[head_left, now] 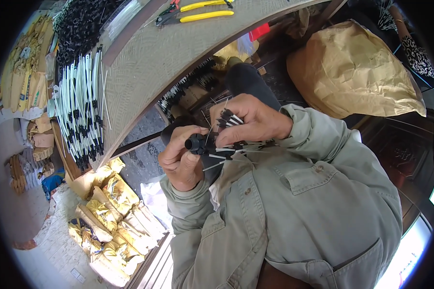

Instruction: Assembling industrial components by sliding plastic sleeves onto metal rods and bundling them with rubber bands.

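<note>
My left hand [182, 161] is closed around a round black plastic hub [195, 144], hollow at its end, with the thumb pressed beside it. Close on its right, my right hand [253, 120] grips a small bunch of thin white rods with black ends [231, 119], its thumb and fingers pinched toward the hub. More white rods [222, 156] stick out below and between the hands. Whether these are joined to the hub is hidden by the fingers. Both hands work over my lap, in front of the table edge.
A patterned tabletop [164, 53] carries yellow-handled pliers [202, 15], a bundle of white rods with black fittings [82, 106] and a heap of black parts [82, 24]. A large brown paper sack [352, 72] stands right. Wrapped bundles [115, 216] lie lower left. Another person's arm [402, 29] shows far right.
</note>
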A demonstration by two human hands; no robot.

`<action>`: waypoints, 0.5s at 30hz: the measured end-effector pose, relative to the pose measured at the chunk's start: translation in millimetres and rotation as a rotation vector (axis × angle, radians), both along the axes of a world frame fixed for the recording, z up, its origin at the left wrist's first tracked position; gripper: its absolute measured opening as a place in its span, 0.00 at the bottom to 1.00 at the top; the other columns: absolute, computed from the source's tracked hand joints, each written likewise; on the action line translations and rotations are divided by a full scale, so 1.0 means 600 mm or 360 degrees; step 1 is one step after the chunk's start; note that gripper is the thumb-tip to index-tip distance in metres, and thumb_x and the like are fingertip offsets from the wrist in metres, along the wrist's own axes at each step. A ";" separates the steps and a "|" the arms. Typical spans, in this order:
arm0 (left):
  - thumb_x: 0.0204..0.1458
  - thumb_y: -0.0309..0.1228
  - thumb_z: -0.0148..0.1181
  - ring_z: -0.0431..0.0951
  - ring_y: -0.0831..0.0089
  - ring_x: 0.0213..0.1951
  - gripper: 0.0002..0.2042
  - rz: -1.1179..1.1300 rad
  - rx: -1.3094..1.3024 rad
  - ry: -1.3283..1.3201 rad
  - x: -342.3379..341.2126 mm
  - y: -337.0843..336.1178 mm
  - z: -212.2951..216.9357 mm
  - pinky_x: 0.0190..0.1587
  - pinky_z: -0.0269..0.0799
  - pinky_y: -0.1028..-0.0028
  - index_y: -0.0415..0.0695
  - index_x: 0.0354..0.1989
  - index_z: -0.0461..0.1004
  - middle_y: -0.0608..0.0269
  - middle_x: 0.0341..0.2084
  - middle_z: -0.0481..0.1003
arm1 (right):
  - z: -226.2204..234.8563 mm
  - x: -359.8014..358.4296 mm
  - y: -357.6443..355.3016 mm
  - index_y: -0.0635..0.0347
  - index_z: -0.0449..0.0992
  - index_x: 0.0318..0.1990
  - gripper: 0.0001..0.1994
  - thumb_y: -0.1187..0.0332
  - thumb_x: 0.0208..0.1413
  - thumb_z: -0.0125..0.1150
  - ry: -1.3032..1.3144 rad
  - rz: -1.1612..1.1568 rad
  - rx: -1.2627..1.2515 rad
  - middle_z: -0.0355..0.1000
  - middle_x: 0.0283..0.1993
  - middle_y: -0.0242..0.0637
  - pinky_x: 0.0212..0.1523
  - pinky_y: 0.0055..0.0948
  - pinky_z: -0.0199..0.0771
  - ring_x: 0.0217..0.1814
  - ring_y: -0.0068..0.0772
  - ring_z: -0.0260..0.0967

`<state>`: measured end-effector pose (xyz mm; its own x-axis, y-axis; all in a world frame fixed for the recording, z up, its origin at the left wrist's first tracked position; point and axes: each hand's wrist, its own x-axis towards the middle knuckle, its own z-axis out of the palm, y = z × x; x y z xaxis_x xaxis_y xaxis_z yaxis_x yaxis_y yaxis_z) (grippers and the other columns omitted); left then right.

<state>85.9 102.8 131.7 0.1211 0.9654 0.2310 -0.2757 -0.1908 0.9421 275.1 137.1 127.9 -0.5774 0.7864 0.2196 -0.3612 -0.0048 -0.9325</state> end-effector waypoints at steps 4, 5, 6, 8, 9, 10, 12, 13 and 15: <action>0.45 0.36 0.62 0.73 0.65 0.35 0.18 -0.0236 -0.0008 0.0100 -0.010 0.013 0.012 0.41 0.67 0.72 0.30 0.37 0.74 0.48 0.32 0.74 | -0.001 -0.001 0.002 0.66 0.69 0.27 0.08 0.73 0.47 0.63 -0.0024 0.0218 -0.0212 0.64 0.25 0.29 0.29 0.23 0.59 0.30 0.18 0.60; 0.45 0.36 0.62 0.73 0.65 0.35 0.18 -0.0228 -0.0015 0.0099 -0.011 0.014 0.010 0.41 0.67 0.72 0.30 0.37 0.74 0.48 0.32 0.74 | -0.009 -0.003 0.000 0.66 0.69 0.27 0.08 0.73 0.47 0.63 -0.0025 0.0227 -0.0219 0.64 0.25 0.29 0.29 0.23 0.59 0.30 0.18 0.60; 0.44 0.36 0.62 0.73 0.66 0.35 0.18 -0.0305 -0.0004 0.0093 -0.011 0.019 0.009 0.41 0.67 0.73 0.30 0.36 0.74 0.48 0.32 0.74 | -0.018 -0.007 -0.001 0.65 0.69 0.27 0.09 0.71 0.46 0.64 0.0092 0.0255 -0.0269 0.64 0.26 0.29 0.31 0.23 0.59 0.31 0.18 0.60; 0.44 0.36 0.62 0.73 0.66 0.35 0.18 -0.0374 0.0010 0.0087 -0.016 0.024 0.008 0.41 0.67 0.73 0.30 0.35 0.74 0.49 0.32 0.74 | -0.028 -0.012 -0.001 0.65 0.69 0.27 0.10 0.70 0.45 0.65 0.0206 0.0291 -0.0317 0.65 0.27 0.29 0.32 0.23 0.59 0.32 0.18 0.60; 0.44 0.36 0.63 0.73 0.66 0.35 0.18 -0.0436 0.0001 0.0111 -0.020 0.026 0.005 0.40 0.66 0.74 0.30 0.34 0.75 0.49 0.33 0.74 | -0.031 -0.013 -0.002 0.65 0.69 0.28 0.12 0.68 0.44 0.66 0.0240 0.0286 -0.0366 0.65 0.29 0.29 0.34 0.22 0.59 0.33 0.18 0.60; 0.44 0.36 0.63 0.73 0.66 0.35 0.18 -0.0498 -0.0009 0.0135 -0.022 0.027 0.004 0.40 0.66 0.74 0.30 0.34 0.75 0.49 0.33 0.74 | -0.032 -0.013 -0.003 0.64 0.69 0.28 0.14 0.66 0.43 0.68 0.0273 0.0280 -0.0416 0.65 0.30 0.29 0.35 0.21 0.59 0.34 0.18 0.60; 0.44 0.35 0.63 0.73 0.66 0.36 0.18 -0.0530 -0.0017 0.0112 -0.023 0.029 0.005 0.41 0.66 0.74 0.30 0.35 0.75 0.49 0.33 0.73 | -0.029 -0.010 -0.001 0.65 0.70 0.29 0.15 0.65 0.42 0.68 0.0247 0.0306 -0.0414 0.65 0.31 0.30 0.35 0.21 0.59 0.34 0.19 0.60; 0.43 0.35 0.63 0.73 0.66 0.36 0.18 -0.0567 -0.0027 0.0090 -0.023 0.031 0.007 0.41 0.67 0.74 0.30 0.36 0.74 0.49 0.33 0.73 | -0.027 -0.007 0.000 0.65 0.70 0.29 0.16 0.64 0.41 0.69 0.0224 0.0327 -0.0414 0.64 0.31 0.30 0.36 0.21 0.59 0.35 0.19 0.60; 0.43 0.34 0.64 0.73 0.66 0.36 0.18 -0.0541 -0.0055 0.0030 -0.016 0.028 0.012 0.42 0.67 0.73 0.30 0.37 0.74 0.48 0.33 0.73 | -0.022 -0.007 -0.002 0.65 0.69 0.29 0.15 0.64 0.41 0.68 0.0202 0.0319 -0.0400 0.64 0.32 0.30 0.36 0.21 0.59 0.35 0.19 0.60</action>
